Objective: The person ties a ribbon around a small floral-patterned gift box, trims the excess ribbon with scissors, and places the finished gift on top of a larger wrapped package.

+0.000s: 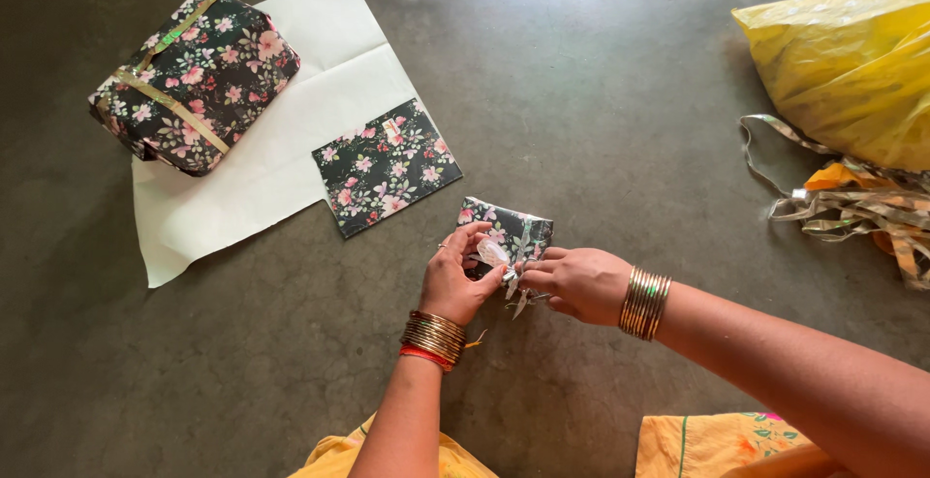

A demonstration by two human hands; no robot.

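1. Our left hand (pixel 455 279) and right hand (pixel 578 282) rest on a small floral-paper-wrapped parcel (pixel 509 231) on the grey concrete floor (pixel 601 100)
2. Both sets of fingers pinch the shiny silver ribbon bow (pixel 506 260)
3. A flat floral paper piece (pixel 386 166) lies on cream paper (pixel 291 139) nearby

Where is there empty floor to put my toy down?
Bare floor lies wide between the white paper and the yellow bag. More lies at the bottom left, below the paper. It is crowded at the small parcel under the left hand and right hand, and around the ribbons.
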